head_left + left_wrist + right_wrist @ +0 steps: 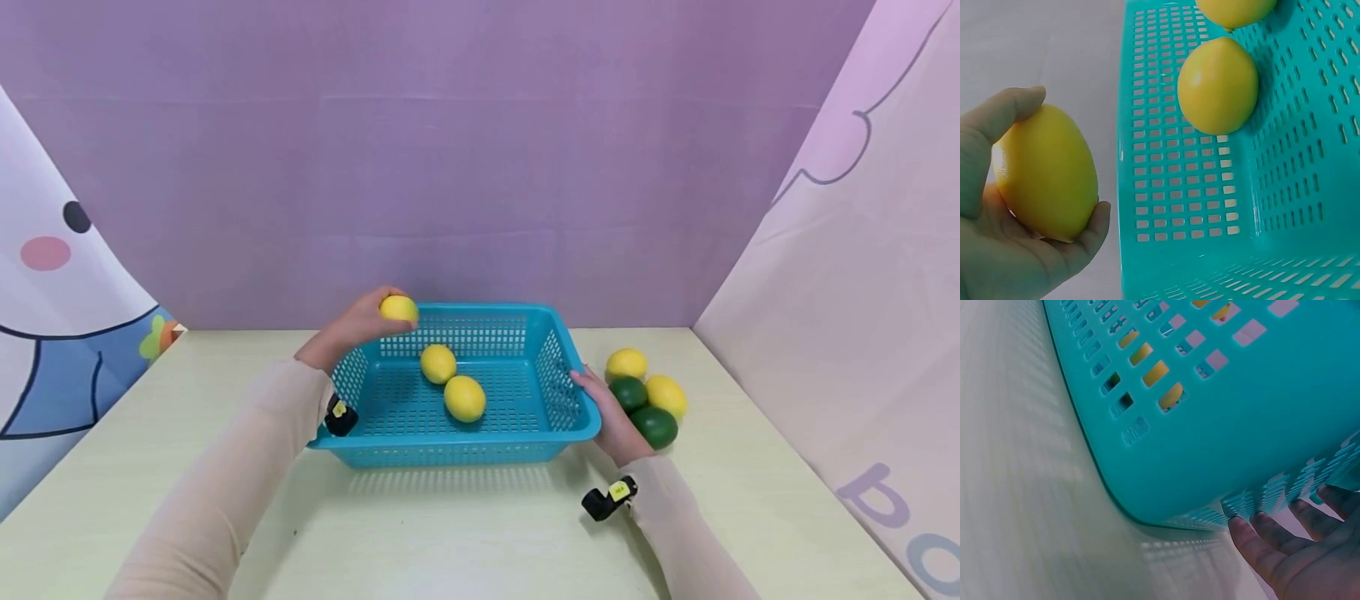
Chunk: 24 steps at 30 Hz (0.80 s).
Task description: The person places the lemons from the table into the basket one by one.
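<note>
1. Left hand (367, 321): grip clamped on the held lemon (399, 308), thumb near one end, fingers curled round the other.
2. Lemon's long axis runs roughly thumb to fingertips, so the grip spans its length, not its waist.
3. Key relation: held lemon sits up by the far left corner of the basket (465, 442). Basket interior lies to its right and toward the person. Directly over the rim or just outside: can't tell.
4. Inside basket: far lemon (438, 364) and near lemon (465, 398), close together, right of and lower than the held one.
5. Right hand (611, 417): at basket's right end, fingers extended and apart, tips apparently touching the wall. No fruit in it.
6. On the counter (465, 533), right of basket: loose lemons (667, 396) bunched with green fruits (654, 427). Right hand is just beside them; left is well apart, basket between.
</note>
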Motion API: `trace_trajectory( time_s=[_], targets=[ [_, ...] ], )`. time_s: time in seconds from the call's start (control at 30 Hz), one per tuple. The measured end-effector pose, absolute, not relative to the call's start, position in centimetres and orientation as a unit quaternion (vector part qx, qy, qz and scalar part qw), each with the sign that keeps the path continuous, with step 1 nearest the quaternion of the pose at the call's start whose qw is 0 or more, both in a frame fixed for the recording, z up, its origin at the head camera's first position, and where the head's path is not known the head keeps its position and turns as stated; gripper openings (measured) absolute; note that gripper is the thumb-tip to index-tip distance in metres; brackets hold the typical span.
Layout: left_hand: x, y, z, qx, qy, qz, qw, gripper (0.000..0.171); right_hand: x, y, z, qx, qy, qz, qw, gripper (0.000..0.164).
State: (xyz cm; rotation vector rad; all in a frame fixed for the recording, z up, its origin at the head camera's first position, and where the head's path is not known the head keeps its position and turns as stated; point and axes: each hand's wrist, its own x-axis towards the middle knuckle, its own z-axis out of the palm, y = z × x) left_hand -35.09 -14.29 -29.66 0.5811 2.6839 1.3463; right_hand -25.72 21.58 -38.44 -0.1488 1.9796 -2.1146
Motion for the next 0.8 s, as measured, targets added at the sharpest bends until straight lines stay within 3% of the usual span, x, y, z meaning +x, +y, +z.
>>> trace_trajectory(
  time_s=[0.53,0.8],
  targets=[
    [-35.4,-13.7,-31.1,0.182,0.908,0.348,0.147,0.047,-25.7,21.6,-38.5,-0.046,0.681,-0.721,0.118,0.064],
    [-35.3,-12.9,-30.9,0.213,0.917,0.297,0.162,0.049,-25.6,21.5,-38.6,-0.045,0.687,-0.717,0.111,0.066]
  ],
)
